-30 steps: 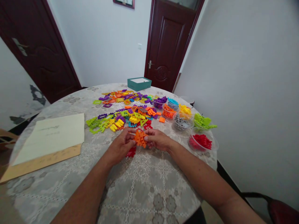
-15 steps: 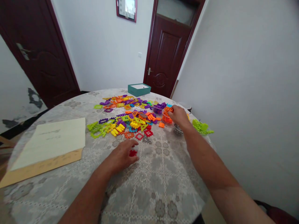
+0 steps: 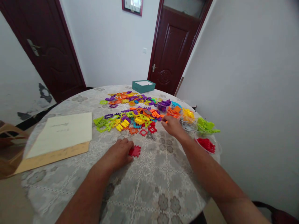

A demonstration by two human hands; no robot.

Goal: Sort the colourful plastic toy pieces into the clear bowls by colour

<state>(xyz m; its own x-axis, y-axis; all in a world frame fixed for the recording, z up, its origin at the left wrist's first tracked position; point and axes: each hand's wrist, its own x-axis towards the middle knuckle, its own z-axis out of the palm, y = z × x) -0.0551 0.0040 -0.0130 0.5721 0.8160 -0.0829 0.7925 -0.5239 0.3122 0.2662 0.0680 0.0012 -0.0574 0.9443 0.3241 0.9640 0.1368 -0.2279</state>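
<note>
My left hand rests low over the table, its curled fingers and thumb around the left edge of a flat red square building piece with notched edges. My right hand is closed at the fingertips on a small orange building piece, mostly hidden by the fingers. Just behind that hand stands a clear tub of orange pieces. Left of it spreads a mixed pile of coloured building pieces, with a red frame piece at its near edge.
Along the right stand tubs with purple, yellow, grey, lime green and red pieces. Another mixed pile lies farther back, before a teal box. Paper sheets lie at the left.
My right hand has come from the orange tub down to the orange piece on the table. My left fingers have closed in around the red square. The view has shifted slightly.
</note>
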